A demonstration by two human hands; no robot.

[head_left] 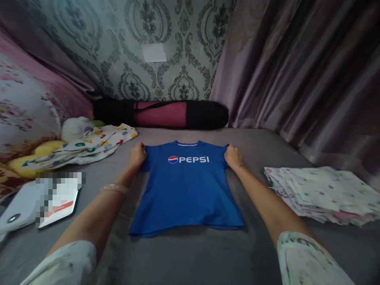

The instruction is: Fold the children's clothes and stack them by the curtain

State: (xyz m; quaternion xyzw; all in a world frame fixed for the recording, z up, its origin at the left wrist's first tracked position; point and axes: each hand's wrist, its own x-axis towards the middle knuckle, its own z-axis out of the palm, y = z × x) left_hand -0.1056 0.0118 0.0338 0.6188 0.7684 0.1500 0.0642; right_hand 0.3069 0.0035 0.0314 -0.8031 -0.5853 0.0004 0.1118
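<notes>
A blue T-shirt (pixel 187 190) with a white PEPSI print and a round logo lies spread face up on the grey sheet, its neckline away from me. My left hand (pixel 138 155) is closed on the end of its left-side sleeve. On the opposite sleeve, my right hand (pixel 233 156) grips the outer edge in the same way. The fabric is stretched between both hands, and the hem points toward me with a slight ripple at its right part.
A stack of folded printed clothes (pixel 326 194) lies at right. On the left are a patterned garment (pixel 102 140), a white plush toy (pixel 76 128), a phone-like device (pixel 61 202) and a pale object (pixel 22 208). A black and pink long bag (pixel 160 114) lies along the wall, beside curtains (pixel 285 71).
</notes>
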